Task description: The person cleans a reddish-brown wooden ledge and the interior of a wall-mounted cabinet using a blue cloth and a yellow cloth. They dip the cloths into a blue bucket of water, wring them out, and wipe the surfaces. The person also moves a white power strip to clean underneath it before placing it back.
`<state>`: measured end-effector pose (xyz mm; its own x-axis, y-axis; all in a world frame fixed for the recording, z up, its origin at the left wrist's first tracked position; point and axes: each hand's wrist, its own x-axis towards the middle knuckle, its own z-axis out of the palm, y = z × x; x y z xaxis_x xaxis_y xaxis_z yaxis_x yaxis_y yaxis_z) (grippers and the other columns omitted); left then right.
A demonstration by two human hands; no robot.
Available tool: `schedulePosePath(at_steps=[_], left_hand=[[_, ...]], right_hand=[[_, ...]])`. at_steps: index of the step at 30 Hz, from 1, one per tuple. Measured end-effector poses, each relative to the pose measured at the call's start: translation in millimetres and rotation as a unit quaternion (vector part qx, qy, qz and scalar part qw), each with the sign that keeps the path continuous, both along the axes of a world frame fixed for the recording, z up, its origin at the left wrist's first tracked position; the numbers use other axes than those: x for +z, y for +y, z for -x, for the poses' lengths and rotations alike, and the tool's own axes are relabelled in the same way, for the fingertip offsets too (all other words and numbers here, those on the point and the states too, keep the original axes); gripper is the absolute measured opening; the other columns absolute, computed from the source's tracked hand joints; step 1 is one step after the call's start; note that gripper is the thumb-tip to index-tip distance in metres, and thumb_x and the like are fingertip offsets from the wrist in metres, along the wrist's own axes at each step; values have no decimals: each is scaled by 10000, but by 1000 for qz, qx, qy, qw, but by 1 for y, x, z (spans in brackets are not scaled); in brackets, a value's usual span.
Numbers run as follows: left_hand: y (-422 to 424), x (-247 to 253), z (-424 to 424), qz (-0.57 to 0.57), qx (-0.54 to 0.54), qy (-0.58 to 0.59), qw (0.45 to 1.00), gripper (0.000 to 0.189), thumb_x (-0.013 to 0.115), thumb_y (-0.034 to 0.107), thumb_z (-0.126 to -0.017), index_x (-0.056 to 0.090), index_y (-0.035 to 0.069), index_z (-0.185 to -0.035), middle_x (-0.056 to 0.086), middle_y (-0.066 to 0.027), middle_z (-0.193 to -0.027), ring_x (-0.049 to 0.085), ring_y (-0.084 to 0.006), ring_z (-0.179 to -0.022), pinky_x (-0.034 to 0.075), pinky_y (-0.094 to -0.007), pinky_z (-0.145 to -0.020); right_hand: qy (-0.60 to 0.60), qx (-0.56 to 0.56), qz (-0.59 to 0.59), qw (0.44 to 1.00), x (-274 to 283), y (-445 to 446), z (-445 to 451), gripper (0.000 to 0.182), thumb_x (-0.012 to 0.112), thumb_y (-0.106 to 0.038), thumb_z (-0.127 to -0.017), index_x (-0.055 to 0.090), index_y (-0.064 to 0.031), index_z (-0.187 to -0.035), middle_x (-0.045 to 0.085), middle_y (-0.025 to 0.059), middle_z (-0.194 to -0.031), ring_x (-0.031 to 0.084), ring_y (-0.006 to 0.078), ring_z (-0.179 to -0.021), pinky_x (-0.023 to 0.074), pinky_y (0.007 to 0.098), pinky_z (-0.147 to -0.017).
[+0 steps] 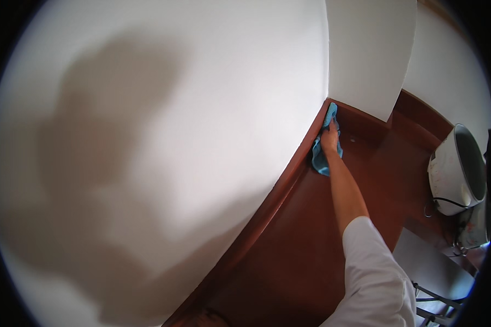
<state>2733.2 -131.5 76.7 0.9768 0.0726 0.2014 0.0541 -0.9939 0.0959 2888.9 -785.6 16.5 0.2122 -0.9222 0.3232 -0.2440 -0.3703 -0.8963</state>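
Note:
My right hand (330, 139) reaches out at the end of a white-sleeved arm and grips a blue cloth (320, 161). The cloth is bunched along the raised reddish-brown edging (284, 178) where it meets the corner below a white wall (229, 102). Part of the cloth hangs over the reddish-brown surface (302, 253). At the bottom edge, deep in shadow, is what seems to be my left hand (208, 316); its fingers are too dark to make out.
A white wall projection (368, 53) juts out beyond the corner. On the right stand a stained white bucket (446, 175) with a wire handle and a second pale bucket (472, 231). Dark metal bars (438, 300) show at lower right.

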Motion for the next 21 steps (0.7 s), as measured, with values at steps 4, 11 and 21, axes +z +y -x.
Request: schedulePosePath(at_steps=[4,11,21], left_hand=[[-1,3,4,0,34,36,999,245,448,179,-813,560,-1,-936,542,-202,-937,507,-367,-858,408,-467,-782],[18,-11,7,36,-1,-6,999,295,442,252,-832,551,41,-1006,575,-194,-919,554,-340,-805,445,-438,-728],[5,18,7,-24,7,52,998,261,459,163,-808,542,15,-1006,536,-203,-958,520,-364,-864,429,-456,-748]], right_hand=[[236,-54,47,969,6,9,-3,406,453,-54,-782,482,-4,-1184,461,173,-1170,447,340,-1085,399,426,-905],[366,31,-68,928,78,4,26,340,441,-111,-794,566,-83,-1109,476,133,-1158,465,318,-1076,405,414,-902],[523,127,113,835,57,67,57,323,499,-198,-787,556,-166,-1103,437,70,-1204,380,279,-1147,354,531,-863]])
